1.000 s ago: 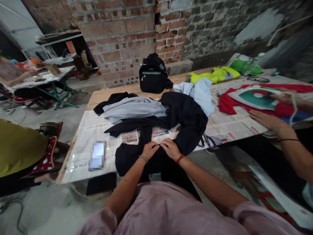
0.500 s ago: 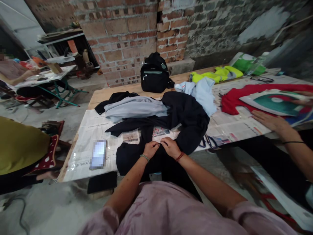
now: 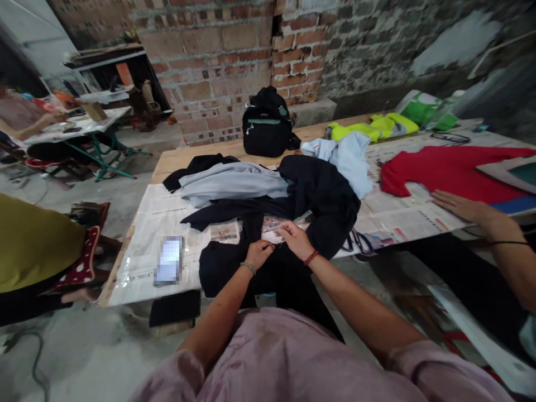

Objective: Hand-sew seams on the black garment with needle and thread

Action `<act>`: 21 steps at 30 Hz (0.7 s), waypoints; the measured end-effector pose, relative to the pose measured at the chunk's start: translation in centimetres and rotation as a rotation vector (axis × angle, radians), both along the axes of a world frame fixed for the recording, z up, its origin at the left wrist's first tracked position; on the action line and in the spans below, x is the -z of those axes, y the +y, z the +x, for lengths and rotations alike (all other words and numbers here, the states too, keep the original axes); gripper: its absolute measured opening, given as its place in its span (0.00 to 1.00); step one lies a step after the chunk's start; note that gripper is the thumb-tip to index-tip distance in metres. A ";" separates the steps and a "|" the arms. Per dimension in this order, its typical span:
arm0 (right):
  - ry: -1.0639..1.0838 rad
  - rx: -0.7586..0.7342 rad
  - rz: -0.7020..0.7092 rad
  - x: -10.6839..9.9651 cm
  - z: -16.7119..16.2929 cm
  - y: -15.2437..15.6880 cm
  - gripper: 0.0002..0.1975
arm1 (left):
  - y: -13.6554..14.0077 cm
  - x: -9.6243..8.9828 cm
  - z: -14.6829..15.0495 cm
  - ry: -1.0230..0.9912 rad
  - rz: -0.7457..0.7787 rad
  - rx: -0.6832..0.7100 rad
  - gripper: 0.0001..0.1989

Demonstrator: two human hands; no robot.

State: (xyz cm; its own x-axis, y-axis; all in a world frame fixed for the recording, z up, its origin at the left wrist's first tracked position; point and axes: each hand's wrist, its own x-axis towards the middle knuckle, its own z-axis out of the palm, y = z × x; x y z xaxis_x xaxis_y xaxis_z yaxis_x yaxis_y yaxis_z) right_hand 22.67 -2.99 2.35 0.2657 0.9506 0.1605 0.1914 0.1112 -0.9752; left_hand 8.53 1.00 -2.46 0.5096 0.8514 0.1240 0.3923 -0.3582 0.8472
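A dark garment (image 3: 330, 195) with a light grey lining (image 3: 234, 181) lies bunched on the table, its near part hanging over the front edge towards my lap. My left hand (image 3: 258, 255) is closed in a pinch on the dark cloth near that edge. Just to its right, my right hand (image 3: 296, 241) is raised slightly off the cloth, its thumb and forefinger pressed together. Whatever is between those fingertips is too small to make out. Beaded bracelets circle both wrists.
Newspaper covers the table (image 3: 138, 245). A phone (image 3: 168, 259) lies left; scissors (image 3: 360, 243) lie right at the edge. Behind stand a black backpack (image 3: 268, 125) and light blue cloth (image 3: 347, 159). At right, a co-worker's hand (image 3: 464, 206) rests beside red cloth (image 3: 439, 170) and an iron (image 3: 519, 173).
My right hand has lifted and drawn slightly up from the cloth, away from my left hand, which stays in place. The co-worker's iron has slid right across the red cloth.
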 end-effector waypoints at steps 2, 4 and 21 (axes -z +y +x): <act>0.285 0.017 -0.047 0.7 0.1 0.3 0.08 | -0.1 -0.1 0.0 -0.023 0.007 0.017 0.08; 0.572 0.078 -0.077 1.4 0.2 0.5 0.09 | -0.2 -0.1 -0.1 -0.035 0.015 0.025 0.08; -0.844 -0.731 0.525 -0.8 3.1 -1.4 0.14 | 0.2 0.1 -0.2 -0.010 0.025 0.049 0.07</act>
State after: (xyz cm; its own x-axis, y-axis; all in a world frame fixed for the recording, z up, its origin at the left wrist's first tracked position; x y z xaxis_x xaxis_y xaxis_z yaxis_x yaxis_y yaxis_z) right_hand 25.82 -4.36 3.12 -0.6736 0.6008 0.4305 0.4677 0.7975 -0.3811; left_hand 8.31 1.18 -2.61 0.5496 0.8218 0.1501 0.3656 -0.3982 0.8413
